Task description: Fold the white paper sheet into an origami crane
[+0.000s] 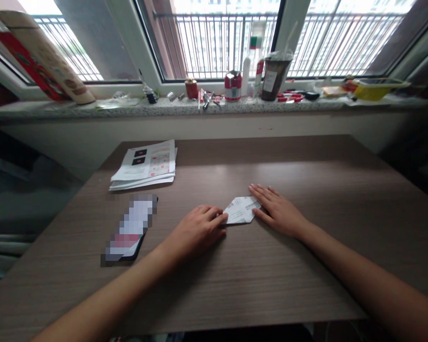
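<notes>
A small folded sheet of printed white paper (240,210) lies on the brown wooden table (299,280), between my two hands. Its left corner is pinched by my left hand (201,225), with the thumb on top and the other fingers curled. On the paper's right end rests my right hand (276,209), its fingers stretched out flat and the thumb apart from them. Those fingers cover part of the right edge. The paper has several angled edges, and its underside is hidden.
A stack of printed papers (142,166) lies at the table's back left, with a phone (131,228), its screen blurred out, in front of it. Along the windowsill (178,107) stand a red can (233,86), a lidded drink cup (274,78), a yellow basket (373,90) and a tall cylinder (46,57).
</notes>
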`<state>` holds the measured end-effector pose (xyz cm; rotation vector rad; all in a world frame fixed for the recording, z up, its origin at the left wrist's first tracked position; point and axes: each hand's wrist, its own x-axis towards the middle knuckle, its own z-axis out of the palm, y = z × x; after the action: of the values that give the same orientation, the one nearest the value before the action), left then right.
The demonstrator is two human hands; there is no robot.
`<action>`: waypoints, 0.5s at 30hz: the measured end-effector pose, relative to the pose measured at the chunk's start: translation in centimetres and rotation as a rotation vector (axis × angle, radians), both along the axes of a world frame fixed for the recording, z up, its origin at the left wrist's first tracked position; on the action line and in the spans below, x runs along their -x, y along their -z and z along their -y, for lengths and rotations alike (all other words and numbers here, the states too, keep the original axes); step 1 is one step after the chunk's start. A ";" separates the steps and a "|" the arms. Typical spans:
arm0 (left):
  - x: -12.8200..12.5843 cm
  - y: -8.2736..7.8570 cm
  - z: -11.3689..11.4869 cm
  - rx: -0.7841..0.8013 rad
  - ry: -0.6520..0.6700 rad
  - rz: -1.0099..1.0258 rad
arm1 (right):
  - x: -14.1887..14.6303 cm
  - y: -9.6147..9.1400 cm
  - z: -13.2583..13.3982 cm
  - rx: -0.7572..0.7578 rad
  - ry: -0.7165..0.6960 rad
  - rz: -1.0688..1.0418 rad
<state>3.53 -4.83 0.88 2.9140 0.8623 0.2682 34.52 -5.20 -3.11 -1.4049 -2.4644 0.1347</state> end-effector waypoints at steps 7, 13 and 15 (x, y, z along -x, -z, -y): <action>0.2 1.3 -1.2 -0.058 0.054 0.109 | -0.6 -1.2 0.3 0.036 -0.112 -0.085; 0.4 1.7 -1.3 0.085 -0.042 0.316 | -1.0 -1.7 0.0 0.057 -0.186 -0.279; 0.3 1.2 -1.2 0.164 -0.094 0.412 | -0.8 -2.0 0.0 0.062 -0.159 -0.380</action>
<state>3.27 -3.62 -0.36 2.5354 0.8986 0.7357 35.30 -5.17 -1.06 -1.0849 -2.2620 0.4706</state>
